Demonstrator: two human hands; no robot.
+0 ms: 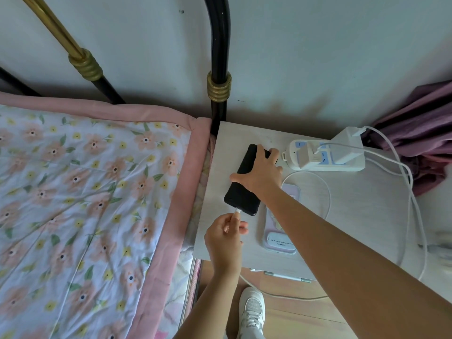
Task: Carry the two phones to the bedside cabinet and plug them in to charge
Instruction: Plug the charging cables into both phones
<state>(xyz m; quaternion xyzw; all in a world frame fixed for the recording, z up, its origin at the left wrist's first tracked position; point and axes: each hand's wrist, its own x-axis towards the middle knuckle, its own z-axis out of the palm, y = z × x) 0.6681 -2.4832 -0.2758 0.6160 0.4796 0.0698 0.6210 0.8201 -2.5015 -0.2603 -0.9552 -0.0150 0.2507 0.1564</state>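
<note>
A black phone [242,196] lies face down on the pale bedside cabinet [362,204]. My right hand [260,173] presses on its far half, fingers spread over it. My left hand [226,237] pinches the white cable plug [237,211], whose tip sits at the phone's near end. A second phone in a lilac case [278,231] lies beside the black one, partly under my right forearm, with a white cable [327,192] looping from its far end. A white power strip [325,157] with two white chargers stands at the back of the cabinet.
The bed with a floral quilt [85,192] and its black and brass frame [219,86] touches the cabinet's left side. A purple cloth [420,133] is bunched at the back right. Cables trail over the cabinet's right edge. My white shoe [252,311] stands on the floor below.
</note>
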